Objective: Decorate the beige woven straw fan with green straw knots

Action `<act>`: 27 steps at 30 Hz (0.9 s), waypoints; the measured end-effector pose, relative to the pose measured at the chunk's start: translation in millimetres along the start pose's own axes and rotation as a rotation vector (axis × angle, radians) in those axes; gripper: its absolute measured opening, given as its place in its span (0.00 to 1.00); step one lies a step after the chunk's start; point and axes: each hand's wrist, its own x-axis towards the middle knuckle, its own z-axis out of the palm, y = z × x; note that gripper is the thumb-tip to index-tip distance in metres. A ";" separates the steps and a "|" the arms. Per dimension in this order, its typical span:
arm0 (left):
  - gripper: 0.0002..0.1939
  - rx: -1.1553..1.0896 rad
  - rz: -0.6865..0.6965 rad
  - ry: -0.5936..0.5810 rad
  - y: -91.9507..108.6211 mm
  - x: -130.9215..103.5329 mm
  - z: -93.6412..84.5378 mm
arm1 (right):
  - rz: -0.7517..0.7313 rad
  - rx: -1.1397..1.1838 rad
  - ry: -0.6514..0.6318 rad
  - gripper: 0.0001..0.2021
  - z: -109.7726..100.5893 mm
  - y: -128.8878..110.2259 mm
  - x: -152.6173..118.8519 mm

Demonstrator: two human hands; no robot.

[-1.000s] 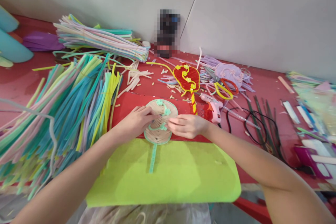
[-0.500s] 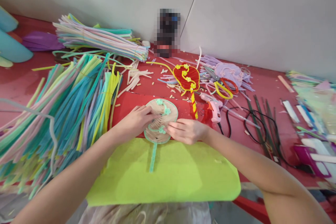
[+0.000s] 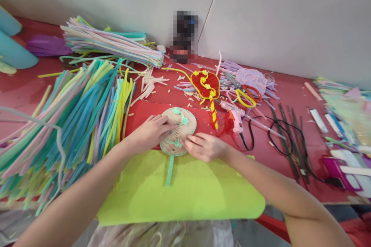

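A round beige pipe-cleaner fan (image 3: pixel 189 123) with a mint-green rim, curling stems and small green flowers lies in front of me. Its thin green handle (image 3: pixel 169 171) points toward me over a lime-green sheet (image 3: pixel 185 197). My left hand (image 3: pixel 155 129) is closed over the fan's left edge, fingertips on the woven face. On the other side, my right hand (image 3: pixel 204 146) pinches at the lower right edge, beside a green flower (image 3: pixel 177 142). Its fingertips partly hide what they grip there.
Beyond the fan lie a red-and-yellow fan (image 3: pixel 205 85), scissors (image 3: pixel 246 98) and a pink glue gun (image 3: pixel 236 117) with a black cord. Bundles of pipe cleaners (image 3: pixel 95 112) crowd the left side. Dark rods (image 3: pixel 285 139) and a purple-framed item (image 3: pixel 333 170) lie at right.
My right hand has shifted slightly down along the fan's edge, its fingers more raised. The left hand stays nearly in place on the fan.
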 end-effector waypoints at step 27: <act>0.23 -0.008 0.053 -0.059 -12.2 -2.9 1.1 | -0.040 -0.020 0.020 0.09 5.0 3.0 4.2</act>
